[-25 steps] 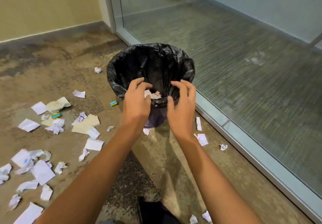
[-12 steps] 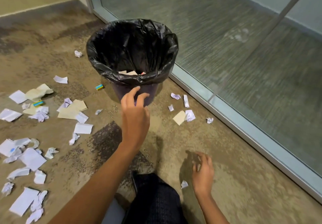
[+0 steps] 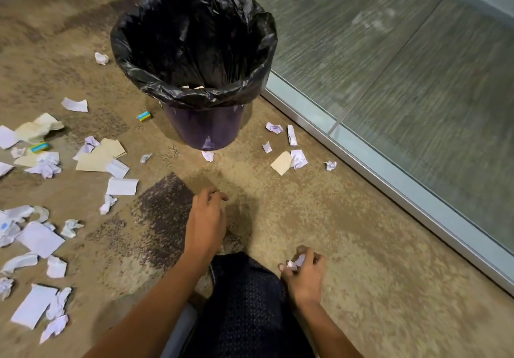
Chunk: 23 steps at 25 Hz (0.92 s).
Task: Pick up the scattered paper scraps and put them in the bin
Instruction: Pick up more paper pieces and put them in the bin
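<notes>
- Down at 5 o'clock, right hand [image 3: 304, 271] fingers pinch a scrap [image 3: 296, 262]; left hand [image 3: 205, 218] hangs loose, empty.
- Weak pinch, so scrap might drop before the bin [image 3: 203, 126] at 12.

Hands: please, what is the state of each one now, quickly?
Left hand: open, fingers loosely curled, holding nothing, above the carpet.
Right hand: closed on a small crumpled paper scrap.
</notes>
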Each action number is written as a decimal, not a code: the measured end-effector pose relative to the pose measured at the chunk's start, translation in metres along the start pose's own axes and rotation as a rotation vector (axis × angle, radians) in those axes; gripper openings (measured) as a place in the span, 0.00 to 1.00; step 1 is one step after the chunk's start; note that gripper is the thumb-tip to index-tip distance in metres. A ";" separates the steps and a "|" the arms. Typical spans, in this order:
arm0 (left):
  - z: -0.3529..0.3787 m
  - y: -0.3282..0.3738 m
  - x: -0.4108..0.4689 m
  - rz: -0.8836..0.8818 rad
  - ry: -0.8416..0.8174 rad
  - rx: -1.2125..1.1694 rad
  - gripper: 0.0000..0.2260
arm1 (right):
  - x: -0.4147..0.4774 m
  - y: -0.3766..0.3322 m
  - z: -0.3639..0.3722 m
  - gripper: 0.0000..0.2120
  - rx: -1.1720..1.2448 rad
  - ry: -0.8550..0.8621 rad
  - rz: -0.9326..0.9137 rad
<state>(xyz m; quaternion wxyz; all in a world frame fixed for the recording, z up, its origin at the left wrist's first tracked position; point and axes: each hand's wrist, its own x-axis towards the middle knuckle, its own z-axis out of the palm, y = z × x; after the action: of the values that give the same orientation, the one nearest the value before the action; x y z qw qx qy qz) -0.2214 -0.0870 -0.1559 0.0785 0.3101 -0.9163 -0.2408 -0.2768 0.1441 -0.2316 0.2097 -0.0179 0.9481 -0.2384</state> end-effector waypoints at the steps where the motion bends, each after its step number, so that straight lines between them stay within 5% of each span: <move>1: 0.000 -0.005 -0.001 -0.008 -0.006 0.002 0.14 | 0.001 -0.003 0.002 0.20 -0.015 -0.012 -0.040; 6: -0.003 -0.021 -0.002 -0.050 -0.021 -0.048 0.12 | 0.005 -0.022 -0.001 0.13 0.024 -0.033 -0.138; 17: 0.027 -0.038 0.063 -0.067 0.016 -0.156 0.14 | 0.098 -0.096 -0.059 0.11 0.109 0.299 -0.365; 23: 0.056 -0.059 0.123 -0.148 -0.045 -0.087 0.26 | 0.184 -0.113 -0.051 0.12 0.020 0.308 -0.330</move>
<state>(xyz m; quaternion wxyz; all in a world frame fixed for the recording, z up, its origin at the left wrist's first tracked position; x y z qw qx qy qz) -0.3046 -0.1803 -0.2347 0.0533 0.3678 -0.8811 -0.2924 -0.4728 0.0423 -0.2107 0.0208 -0.1338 0.9508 -0.2787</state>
